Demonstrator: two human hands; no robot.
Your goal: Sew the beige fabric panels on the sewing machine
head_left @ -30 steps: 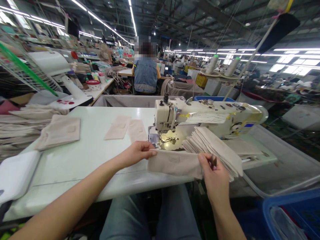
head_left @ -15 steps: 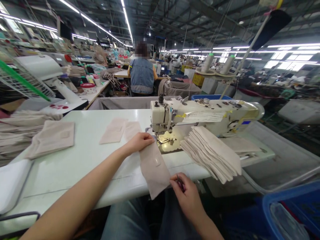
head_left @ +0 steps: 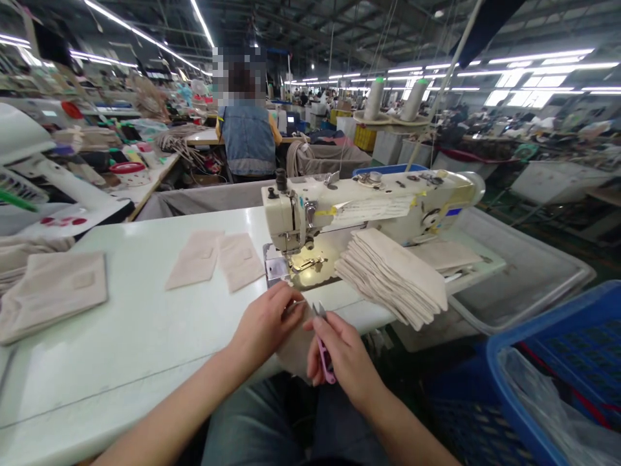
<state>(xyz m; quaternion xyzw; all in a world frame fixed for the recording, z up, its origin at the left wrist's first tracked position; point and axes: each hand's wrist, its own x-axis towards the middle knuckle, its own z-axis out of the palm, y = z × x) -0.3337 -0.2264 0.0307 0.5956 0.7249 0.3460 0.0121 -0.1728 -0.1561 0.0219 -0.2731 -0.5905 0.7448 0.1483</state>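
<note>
My left hand [head_left: 268, 323] pinches the top edge of a beige fabric piece [head_left: 295, 349] that hangs over the table's front edge. My right hand [head_left: 339, 356] is closed on pink thread snips [head_left: 323, 346], their tips up at the fabric edge beside my left fingers. Just behind stands the white sewing machine [head_left: 339, 210], its lit needle plate [head_left: 305, 266] empty. A stack of beige fabric pieces [head_left: 392, 275] lies to the right of the needle. Two sewn beige pieces [head_left: 216, 259] lie flat on the white table [head_left: 136, 336] to the left.
More beige pieces [head_left: 51, 291] are piled at the far left. A blue crate [head_left: 557, 369] sits at my lower right, a grey bin [head_left: 528, 278] behind it. Another person in a denim vest [head_left: 247, 136] sits facing away at the table ahead.
The fabric piece swung from lying across the table front to hanging over its edge. My right hand came up to the edge beside my left hand, the snips now showing.
</note>
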